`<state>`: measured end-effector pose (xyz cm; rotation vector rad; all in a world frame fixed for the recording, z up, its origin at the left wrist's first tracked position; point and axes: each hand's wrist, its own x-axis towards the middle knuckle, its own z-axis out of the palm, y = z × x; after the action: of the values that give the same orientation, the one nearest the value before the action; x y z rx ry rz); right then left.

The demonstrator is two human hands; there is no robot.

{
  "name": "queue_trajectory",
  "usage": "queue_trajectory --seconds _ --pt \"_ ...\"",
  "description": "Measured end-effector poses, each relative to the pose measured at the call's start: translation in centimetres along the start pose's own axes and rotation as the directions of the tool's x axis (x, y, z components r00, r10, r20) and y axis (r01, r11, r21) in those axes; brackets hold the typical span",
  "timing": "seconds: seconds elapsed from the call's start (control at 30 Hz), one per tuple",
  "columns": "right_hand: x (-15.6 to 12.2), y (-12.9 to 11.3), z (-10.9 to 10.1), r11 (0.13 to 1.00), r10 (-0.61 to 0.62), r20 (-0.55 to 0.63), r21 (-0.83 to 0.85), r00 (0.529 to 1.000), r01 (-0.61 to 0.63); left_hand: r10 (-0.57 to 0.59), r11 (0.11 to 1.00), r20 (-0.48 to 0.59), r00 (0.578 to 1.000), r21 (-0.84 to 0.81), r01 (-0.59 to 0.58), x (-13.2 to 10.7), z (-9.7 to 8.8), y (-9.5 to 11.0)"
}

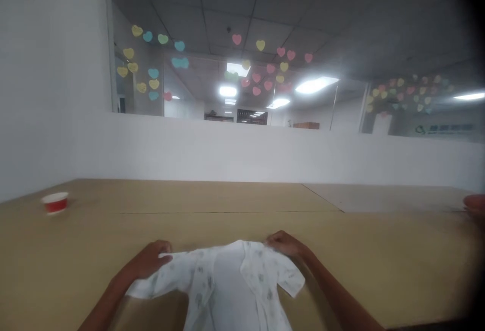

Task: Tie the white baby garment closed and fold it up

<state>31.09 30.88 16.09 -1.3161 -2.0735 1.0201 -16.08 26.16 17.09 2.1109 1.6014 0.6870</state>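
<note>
One small patterned white shirt [261,273] is spread open-fronted over the table [379,260], between and below the left hand [154,260] and the right hand [285,243]. A sleeve is pinched along its top by the former, the opposite shoulder by the latter. Room is left on the table to either side and ahead, bounded by a white wall [204,149]. A red-and-white cup [55,203] is set at far left; a reddish object [474,203] is cut off at the right.
</note>
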Motion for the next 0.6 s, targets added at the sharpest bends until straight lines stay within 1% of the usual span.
queue_trajectory --seconds 0.03,0.1,0.13,0.2,0.27,0.3,0.33,0.37,0.43,0.5,0.53,0.6 --pt "-0.1 1.0 -0.3 1.000 0.019 0.039 -0.008 0.999 -0.018 0.014 1.000 0.026 1.000 0.012 -0.014 -0.2 0.3 -1.5" --pt "-0.5 2.2 -1.2 0.999 0.047 0.088 -0.024 0.995 -0.045 0.049 0.999 0.050 0.998 0.020 -0.050 -0.8 0.5 -3.5" --pt "-0.7 2.5 -1.9 0.999 0.047 0.098 -0.019 0.994 -0.045 0.058 0.998 0.047 0.997 0.013 -0.058 -1.0 0.5 -4.0" --pt "-1.2 2.7 -3.2 0.999 0.019 0.095 0.043 0.995 -0.023 0.057 0.998 0.027 0.998 -0.011 -0.057 -1.2 0.4 -4.5" --pt "-1.5 2.6 -4.3 0.995 -0.020 0.030 0.096 0.999 0.017 0.050 0.998 0.003 0.999 -0.028 -0.050 -1.0 0.3 -4.8" --pt "-1.5 2.5 -4.8 0.996 -0.033 -0.005 0.087 0.999 0.033 0.049 0.998 -0.005 0.999 -0.027 -0.049 -0.8 0.4 -5.1" --pt "-1.4 2.4 -5.1 0.998 -0.038 -0.034 0.043 0.999 0.039 0.052 0.998 -0.010 0.999 -0.018 -0.053 -0.5 0.5 -5.3" --pt "-1.1 2.4 -5.3 0.998 -0.031 -0.063 -0.051 0.998 0.028 0.058 0.998 -0.013 0.998 -0.005 -0.058 -0.2 0.6 -5.6" --pt "-0.2 2.4 -5.5 0.957 -0.007 -0.148 -0.287 0.989 -0.036 0.038 0.998 0.002 0.999 0.050 -0.039 0.6 0.8 -6.0" --pt "1.3 2.7 -5.1 0.883 0.008 -0.275 -0.450 0.961 -0.136 -0.048 0.985 0.036 0.998 0.166 0.041 1.6 0.9 -5.9" --pt "2.0 2.9 -4.6 0.852 0.016 -0.345 -0.486 0.938 -0.193 -0.110 0.966 0.045 0.993 0.241 0.096 2.1 0.9 -5.6" --pt "3.2 3.4 -3.5 0.817 0.049 -0.460 -0.493 0.886 -0.301 -0.238 0.904 0.032 0.971 0.372 0.209 3.1 1.0 -4.7"
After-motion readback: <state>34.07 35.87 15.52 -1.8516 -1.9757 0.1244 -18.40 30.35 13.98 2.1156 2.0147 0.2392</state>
